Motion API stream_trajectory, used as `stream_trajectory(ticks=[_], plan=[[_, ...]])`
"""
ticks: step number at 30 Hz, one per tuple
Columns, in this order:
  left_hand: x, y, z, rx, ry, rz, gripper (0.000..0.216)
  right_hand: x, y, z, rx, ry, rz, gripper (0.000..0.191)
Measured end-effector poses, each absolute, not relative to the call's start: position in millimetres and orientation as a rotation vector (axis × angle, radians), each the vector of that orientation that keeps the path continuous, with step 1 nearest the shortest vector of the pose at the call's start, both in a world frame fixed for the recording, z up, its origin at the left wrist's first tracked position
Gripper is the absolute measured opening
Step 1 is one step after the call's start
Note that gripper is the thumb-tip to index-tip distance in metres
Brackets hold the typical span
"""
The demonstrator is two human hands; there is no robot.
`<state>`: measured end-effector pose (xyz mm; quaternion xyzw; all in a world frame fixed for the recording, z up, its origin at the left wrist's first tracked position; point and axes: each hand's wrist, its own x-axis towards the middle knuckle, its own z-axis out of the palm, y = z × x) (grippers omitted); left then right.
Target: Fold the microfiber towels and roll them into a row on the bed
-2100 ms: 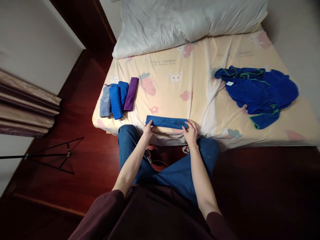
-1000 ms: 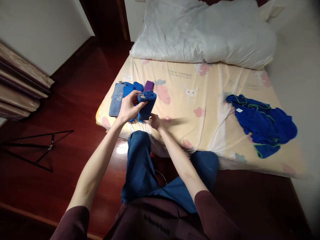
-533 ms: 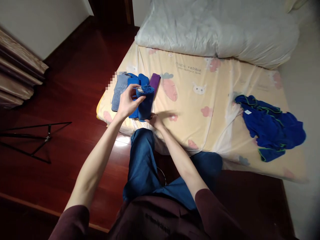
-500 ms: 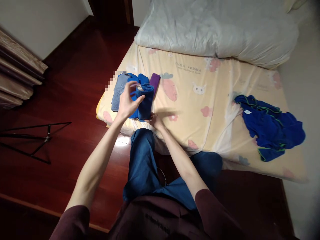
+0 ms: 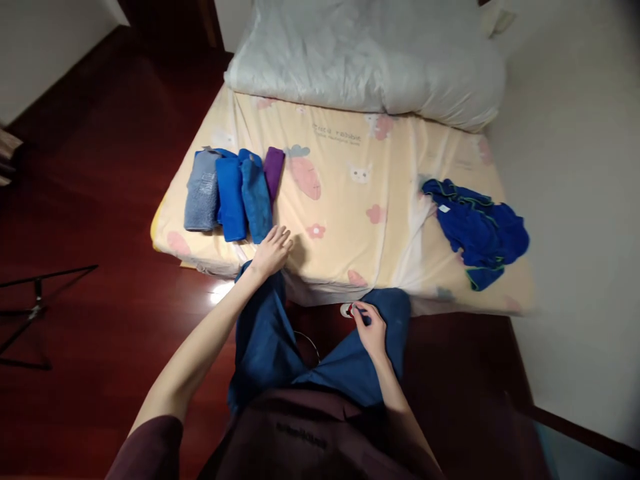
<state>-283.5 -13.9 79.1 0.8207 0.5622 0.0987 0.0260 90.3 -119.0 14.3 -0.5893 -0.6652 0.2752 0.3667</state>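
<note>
Side by side near the left end of the bed lie several folded cloths: a grey-blue one [image 5: 201, 193], a bright blue one [image 5: 231, 200], a darker blue one [image 5: 257, 199] and a purple one [image 5: 274, 172]. My left hand [image 5: 273, 252] hovers at the bed's front edge, by the near end of the darker blue cloth, fingers spread and holding nothing. Over my right knee is my right hand [image 5: 373, 330], its fingers curled toward the thumb in a loose pinch with nothing visible in it. A crumpled blue garment with green trim [image 5: 477, 227] lies at the right of the bed.
The yellow printed sheet [image 5: 335, 200] covers the bed, and a rolled grey-white quilt [image 5: 370, 60] lies along its far side. On the floor at left stand black tripod legs [image 5: 37, 310]. A wall [image 5: 565, 233] borders the right side.
Both hands have let go of the darker blue folded cloth, which now lies flat beside the others. My right hand has drawn back to my knee. The view has turned to the right.
</note>
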Motion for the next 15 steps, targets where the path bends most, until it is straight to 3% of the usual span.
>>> stream_trajectory(ticks=[9, 15], plan=[[-249, -44, 57, 2.536, 1.474, 0.184, 0.036, 149, -152, 29, -1.666, -1.636, 0.387, 0.024], [-252, -92, 69, 2.367, 1.932, 0.454, 0.042, 182, -139, 28, -1.869, -1.729, 0.3, 0.025]])
